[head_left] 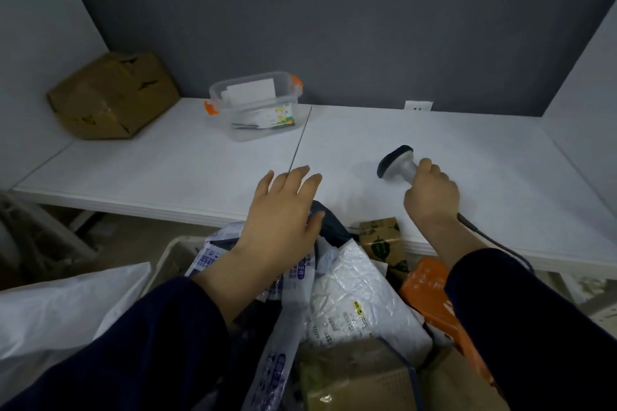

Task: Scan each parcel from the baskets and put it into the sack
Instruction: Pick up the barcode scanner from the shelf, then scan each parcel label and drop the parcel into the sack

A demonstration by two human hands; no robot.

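My right hand (430,197) grips the handle of a grey barcode scanner (397,165), whose dark head points left over the white table (167,170). My left hand (283,213) hovers flat, fingers straight, above a dark blue parcel (329,227) at the top of a heaped basket (170,257). Below lie a white poly mailer with a label (354,304), a white-and-purple printed bag (283,337), an orange parcel (430,297), a leaf-printed carton (384,240) and a brown box (354,377). A white sack (60,314) lies at the lower left.
A dented brown cardboard box (113,97) sits at the table's back left corner. A clear plastic container with orange clips (257,103) stands mid-back. The scanner's cable (494,243) trails off the table's front edge. Grey walls enclose the table.
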